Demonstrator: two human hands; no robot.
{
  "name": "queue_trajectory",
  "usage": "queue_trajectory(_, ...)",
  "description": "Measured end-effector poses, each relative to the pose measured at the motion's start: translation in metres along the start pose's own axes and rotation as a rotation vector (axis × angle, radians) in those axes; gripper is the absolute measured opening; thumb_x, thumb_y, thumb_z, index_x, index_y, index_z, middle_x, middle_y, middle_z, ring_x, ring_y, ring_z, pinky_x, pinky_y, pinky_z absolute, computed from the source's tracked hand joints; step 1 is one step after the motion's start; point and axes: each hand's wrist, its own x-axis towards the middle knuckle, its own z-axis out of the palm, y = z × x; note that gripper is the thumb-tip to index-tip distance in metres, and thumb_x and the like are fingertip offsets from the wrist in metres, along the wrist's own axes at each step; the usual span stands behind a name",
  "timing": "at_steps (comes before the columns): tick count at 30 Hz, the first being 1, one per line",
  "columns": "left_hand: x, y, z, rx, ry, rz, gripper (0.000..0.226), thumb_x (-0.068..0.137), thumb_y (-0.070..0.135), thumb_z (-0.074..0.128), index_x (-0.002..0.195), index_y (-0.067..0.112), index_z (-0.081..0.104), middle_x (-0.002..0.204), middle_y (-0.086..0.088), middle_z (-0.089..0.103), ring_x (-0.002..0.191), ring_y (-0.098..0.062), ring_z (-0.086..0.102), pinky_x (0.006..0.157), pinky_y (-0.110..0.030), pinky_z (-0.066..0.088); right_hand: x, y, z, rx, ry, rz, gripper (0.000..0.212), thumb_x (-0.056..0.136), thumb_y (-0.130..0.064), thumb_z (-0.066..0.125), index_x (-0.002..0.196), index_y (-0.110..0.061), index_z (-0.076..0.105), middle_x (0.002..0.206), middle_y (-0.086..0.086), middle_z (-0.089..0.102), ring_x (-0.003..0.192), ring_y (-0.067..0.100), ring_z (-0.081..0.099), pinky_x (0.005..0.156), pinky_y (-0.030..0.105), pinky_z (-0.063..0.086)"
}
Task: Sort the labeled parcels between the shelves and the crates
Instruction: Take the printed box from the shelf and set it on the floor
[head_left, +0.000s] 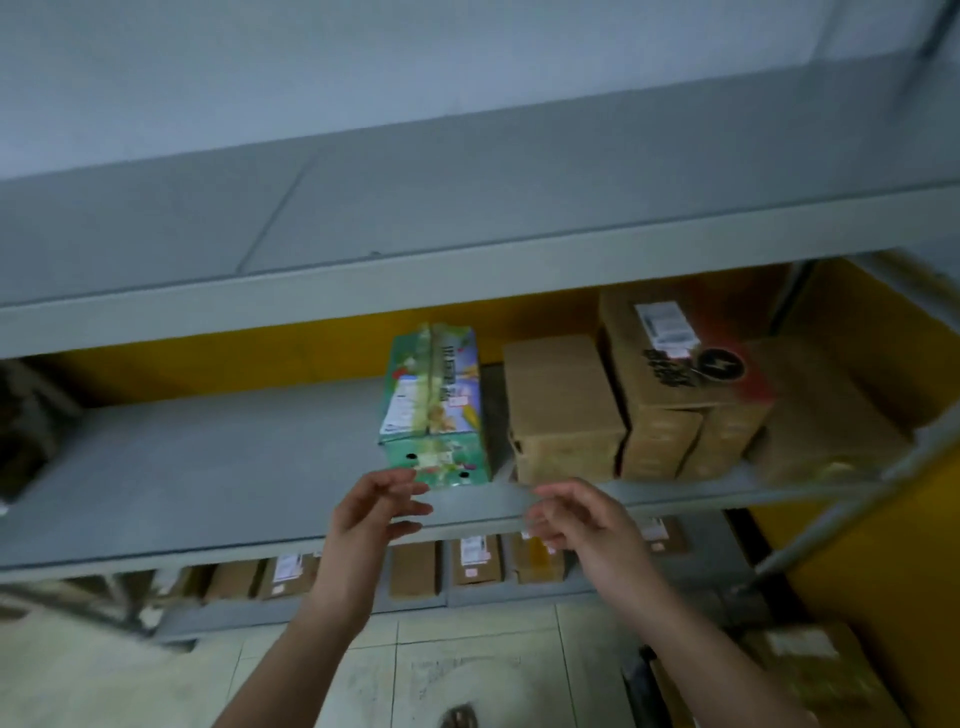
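A green printed box (434, 410) with a white label stands on the middle grey shelf (208, 478), near its front edge. My left hand (371, 512) hovers just below and in front of the box, fingers loosely spread, holding nothing. My right hand (576, 517) is level with it to the right, fingers loosely curled and empty, in front of the shelf lip. Right of the green box sit brown cardboard parcels (563, 410), one larger labeled carton (675, 353) stacked on top.
An upper grey shelf (467, 208) hangs overhead. The bottom shelf holds several small labeled brown parcels (475, 558). A dark object (26, 426) lies at the middle shelf's left end. A metal upright (852, 509) slants at right. Another carton (810, 670) sits on the tiled floor.
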Motion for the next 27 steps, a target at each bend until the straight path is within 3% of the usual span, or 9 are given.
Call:
queue_trajectory(4, 0.049, -0.012, -0.035, 0.021, 0.042, -0.088, 0.018, 0.099, 0.002, 0.053, 0.112, 0.002, 0.066, 0.108, -0.018, 0.072, 0.100, -0.035, 0.069, 0.090, -0.048, 0.054, 0.053, 0.007, 0.036, -0.129, 0.000, 0.042, 0.018, 0.098, -0.014, 0.059, 0.109, -0.025, 0.067, 0.108, -0.007, 0.071, 0.104, 0.010, 0.066, 0.093, 0.032, 0.054)
queue_trajectory(8, 0.117, -0.025, -0.063, 0.133, 0.036, -0.143, 0.016, 0.097, 0.010, 0.061, 0.113, 0.010, 0.064, 0.112, -0.013, 0.068, 0.109, -0.032, 0.065, 0.094, -0.046, 0.053, 0.115, 0.007, 0.070, -0.186, 0.050, 0.141, 0.030, 0.100, -0.021, 0.058, 0.129, -0.019, 0.058, 0.126, -0.005, 0.059, 0.117, 0.013, 0.056, 0.100, 0.027, 0.042)
queue_trajectory(12, 0.189, -0.039, -0.071, 0.291, 0.003, -0.240, 0.048, 0.092, 0.030, 0.072, 0.134, 0.014, 0.054, 0.137, -0.009, 0.058, 0.121, -0.029, 0.057, 0.104, -0.044, 0.047, 0.179, 0.021, 0.100, -0.216, 0.067, 0.292, 0.055, 0.100, -0.035, 0.056, 0.149, -0.016, 0.040, 0.148, 0.001, 0.049, 0.132, 0.018, 0.049, 0.111, 0.036, 0.040)
queue_trajectory(15, 0.225, -0.048, -0.063, 0.377, -0.080, -0.344, 0.076, 0.089, 0.047, 0.071, 0.150, 0.015, 0.040, 0.153, -0.010, 0.044, 0.136, -0.030, 0.047, 0.104, -0.037, 0.038, 0.209, 0.028, 0.118, -0.274, 0.118, 0.405, 0.068, 0.099, -0.045, 0.053, 0.155, -0.016, 0.027, 0.157, 0.007, 0.037, 0.138, 0.028, 0.043, 0.108, 0.037, 0.040)
queue_trajectory(18, 0.250, -0.063, -0.056, 0.399, -0.172, -0.433, 0.092, 0.086, 0.057, 0.070, 0.156, 0.013, 0.030, 0.157, -0.012, 0.040, 0.139, -0.031, 0.044, 0.110, -0.039, 0.034, 0.230, 0.034, 0.129, -0.309, 0.164, 0.454, 0.070, 0.097, -0.049, 0.054, 0.154, -0.015, 0.032, 0.155, 0.009, 0.040, 0.134, 0.032, 0.045, 0.102, 0.035, 0.043)
queue_trajectory(20, 0.259, -0.075, -0.054, 0.376, -0.208, -0.471, 0.097, 0.080, 0.065, 0.072, 0.154, 0.013, 0.035, 0.152, -0.011, 0.047, 0.134, -0.031, 0.050, 0.112, -0.041, 0.037, 0.238, 0.038, 0.133, -0.274, 0.198, 0.473, 0.065, 0.098, -0.045, 0.056, 0.151, -0.013, 0.036, 0.151, 0.010, 0.044, 0.134, 0.032, 0.045, 0.097, 0.030, 0.038)
queue_trajectory(21, 0.261, -0.081, -0.054, 0.353, -0.222, -0.484, 0.092, 0.079, 0.065, 0.072, 0.150, 0.014, 0.042, 0.147, -0.010, 0.053, 0.129, -0.029, 0.054, 0.111, -0.042, 0.040, 0.240, 0.042, 0.134, -0.256, 0.210, 0.476, 0.061, 0.098, -0.043, 0.057, 0.148, -0.013, 0.040, 0.147, 0.010, 0.047, 0.132, 0.032, 0.047, 0.095, 0.029, 0.038)
queue_trajectory(24, 0.260, -0.094, -0.057, 0.207, -0.252, -0.474, 0.051, 0.090, 0.044, 0.070, 0.132, 0.018, 0.059, 0.128, -0.006, 0.068, 0.114, -0.024, 0.065, 0.108, -0.042, 0.046, 0.242, 0.052, 0.134, -0.261, 0.226, 0.454, 0.058, 0.092, -0.046, 0.064, 0.139, -0.015, 0.051, 0.137, 0.009, 0.057, 0.121, 0.030, 0.056, 0.096, 0.035, 0.047)
queue_trajectory(27, 0.244, -0.093, -0.066, 0.176, -0.263, -0.403, 0.045, 0.090, 0.040, 0.071, 0.130, 0.022, 0.063, 0.120, 0.001, 0.072, 0.112, -0.022, 0.067, 0.110, -0.046, 0.046, 0.226, 0.056, 0.136, -0.283, 0.234, 0.394, 0.063, 0.087, -0.050, 0.069, 0.136, -0.013, 0.054, 0.131, 0.010, 0.061, 0.116, 0.028, 0.059, 0.091, 0.033, 0.047)
